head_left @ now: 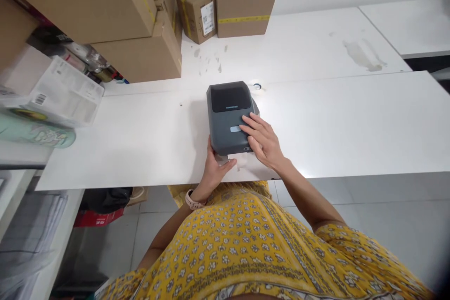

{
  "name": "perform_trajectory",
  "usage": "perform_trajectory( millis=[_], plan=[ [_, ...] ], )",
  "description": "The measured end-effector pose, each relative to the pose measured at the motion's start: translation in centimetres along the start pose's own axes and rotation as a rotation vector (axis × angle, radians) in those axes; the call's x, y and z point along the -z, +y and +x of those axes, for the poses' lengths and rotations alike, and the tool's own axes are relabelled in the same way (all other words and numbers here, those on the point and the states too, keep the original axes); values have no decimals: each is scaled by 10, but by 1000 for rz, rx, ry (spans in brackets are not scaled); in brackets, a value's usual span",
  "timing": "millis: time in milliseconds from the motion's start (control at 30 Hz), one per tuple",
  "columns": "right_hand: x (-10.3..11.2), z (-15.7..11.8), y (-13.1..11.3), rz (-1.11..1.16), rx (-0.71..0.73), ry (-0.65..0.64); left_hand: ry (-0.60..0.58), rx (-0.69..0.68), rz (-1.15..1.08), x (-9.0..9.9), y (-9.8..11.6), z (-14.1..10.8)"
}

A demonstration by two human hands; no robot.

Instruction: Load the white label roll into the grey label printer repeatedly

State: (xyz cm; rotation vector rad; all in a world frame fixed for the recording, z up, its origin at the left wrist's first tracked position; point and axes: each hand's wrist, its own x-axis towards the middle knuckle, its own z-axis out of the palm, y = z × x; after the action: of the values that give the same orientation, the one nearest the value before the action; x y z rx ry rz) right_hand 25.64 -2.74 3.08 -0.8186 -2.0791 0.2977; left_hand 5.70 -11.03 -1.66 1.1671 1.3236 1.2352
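Note:
A dark grey label printer (222,124) with a black glossy lid panel and a pale blue tab stands on the white table, close to its front edge. My left hand (213,168) holds its front left corner, one finger up along the side and the thumb stretched out before the front face. Some of the left fingers are hidden by the printer. My right hand (264,143) lies over the printer's right side, fingers extended flat on the top beside the pale blue tab. A bit of white paper (232,156) shows under the front edge.
Large cardboard boxes (140,58) are stacked at the back left. Two smaller taped cartons, one a brown box (244,4), stand against the wall. A white package (65,89) and a mint-green cylinder (38,130) are at far left. A small blue-and-white ring (257,86) lies behind the printer.

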Motion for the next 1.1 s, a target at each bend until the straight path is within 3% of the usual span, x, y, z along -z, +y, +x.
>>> perform_trajectory(
  millis=[233, 367, 433, 533, 667, 833, 1100],
  plan=[
    [-35, -11, 0, 83, -60, 261, -91, 84, 27, 19, 13, -11],
    [-43, -13, 1, 112, -63, 316, 16, 229, 79, 40, 22, -25],
    [-44, -14, 2, 102, -71, 306, -1, 300, 76, 43, 30, -27],
    [-44, -14, 1, 54, -95, 299, -200, 372, -19, 33, 41, -20],
    [-43, -12, -2, 54, -79, 323, -394, 469, -165, -1, 50, -5],
    [-41, -11, -4, 52, -99, 306, -442, 485, -273, -24, 50, -1],
    [-41, -11, -4, 79, -127, 279, -472, 418, -169, -21, 56, -3]
  ],
)
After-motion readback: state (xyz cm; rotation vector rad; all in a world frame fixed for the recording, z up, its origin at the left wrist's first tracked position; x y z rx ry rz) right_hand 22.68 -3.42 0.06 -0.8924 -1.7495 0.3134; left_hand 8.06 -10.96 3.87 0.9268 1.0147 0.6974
